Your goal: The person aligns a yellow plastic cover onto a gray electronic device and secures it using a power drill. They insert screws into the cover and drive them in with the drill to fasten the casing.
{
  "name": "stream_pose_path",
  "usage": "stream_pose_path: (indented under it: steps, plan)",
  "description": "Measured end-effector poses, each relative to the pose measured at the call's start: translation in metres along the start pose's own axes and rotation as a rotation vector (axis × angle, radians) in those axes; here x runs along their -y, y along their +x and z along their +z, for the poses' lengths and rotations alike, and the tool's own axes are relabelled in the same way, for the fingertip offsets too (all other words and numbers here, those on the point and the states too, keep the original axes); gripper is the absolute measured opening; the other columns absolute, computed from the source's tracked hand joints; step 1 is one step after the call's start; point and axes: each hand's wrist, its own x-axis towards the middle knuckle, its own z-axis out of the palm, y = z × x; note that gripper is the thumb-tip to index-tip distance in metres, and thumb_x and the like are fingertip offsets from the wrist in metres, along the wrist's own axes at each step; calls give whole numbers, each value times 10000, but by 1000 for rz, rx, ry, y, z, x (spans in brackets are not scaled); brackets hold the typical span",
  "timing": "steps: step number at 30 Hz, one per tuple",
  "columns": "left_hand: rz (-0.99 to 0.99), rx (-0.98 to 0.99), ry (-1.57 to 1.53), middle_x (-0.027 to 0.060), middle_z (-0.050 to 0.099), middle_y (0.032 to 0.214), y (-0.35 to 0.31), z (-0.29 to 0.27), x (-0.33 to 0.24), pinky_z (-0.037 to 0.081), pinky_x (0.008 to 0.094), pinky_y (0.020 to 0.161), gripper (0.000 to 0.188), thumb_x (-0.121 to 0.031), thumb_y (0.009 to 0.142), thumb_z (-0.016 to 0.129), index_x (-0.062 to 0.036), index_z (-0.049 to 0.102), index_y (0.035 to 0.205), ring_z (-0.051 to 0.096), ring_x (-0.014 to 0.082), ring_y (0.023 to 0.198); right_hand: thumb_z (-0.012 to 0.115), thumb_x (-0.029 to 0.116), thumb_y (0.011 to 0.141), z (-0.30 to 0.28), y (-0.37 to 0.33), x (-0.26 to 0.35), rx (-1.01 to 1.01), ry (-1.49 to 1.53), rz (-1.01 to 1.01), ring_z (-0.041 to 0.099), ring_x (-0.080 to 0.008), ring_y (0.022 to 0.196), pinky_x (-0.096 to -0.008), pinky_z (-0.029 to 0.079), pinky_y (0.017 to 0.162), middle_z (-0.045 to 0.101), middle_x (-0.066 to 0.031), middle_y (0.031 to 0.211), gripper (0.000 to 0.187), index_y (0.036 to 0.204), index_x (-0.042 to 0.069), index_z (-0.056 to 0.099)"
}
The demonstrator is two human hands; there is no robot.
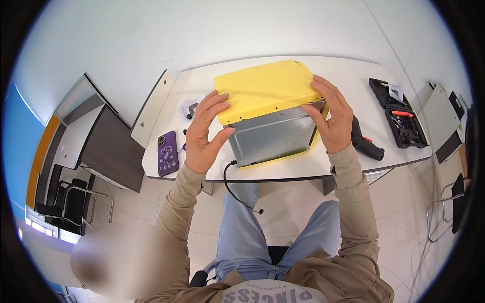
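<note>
A metal box stands on the white desk, with a yellow cover [268, 86] over its top and a bare grey panel [273, 135] facing me. Small holes run along the cover's front edge. My left hand [206, 135] grips the cover's left front corner, fingers on the yellow top and thumb by the grey edge. At the opposite corner, my right hand [333, 118] holds the cover, its fingers on top and its thumb at the front edge. A black cable [228, 188] comes from the box's lower left and hangs over the desk's front edge.
Left of the box lie a purple-cased phone [167, 154] and a small black part on white paper [186, 108]. To the right are a black power tool with a red switch [368, 145] and an open black tool case [391, 108]. A wall stands behind the desk.
</note>
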Motion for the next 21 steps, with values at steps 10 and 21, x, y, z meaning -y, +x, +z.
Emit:
stream_pose_path:
  steps: [10, 21]
  plan:
    - [-43, -4, 22, 96, 512, 1469, 0, 1, -1, 293, 447, 1168, 452, -131, 872, 697, -86, 592, 1309, 321, 320, 1459, 821, 235, 799, 0, -4, 3, 10, -6, 32, 655, -305, 1074, -360, 550, 872, 618, -165, 1297, 511, 1246, 64, 641]
    - [-97, -88, -86, 124, 277, 1559, -3, 9, -5, 382, 473, 1138, 714, -128, 882, 715, -92, 336, 1487, 379, 279, 1400, 825, 235, 799, 4, -3, 6, -20, 45, 96, 626, -318, 1129, -371, 511, 946, 616, -171, 1294, 602, 1304, 26, 574]
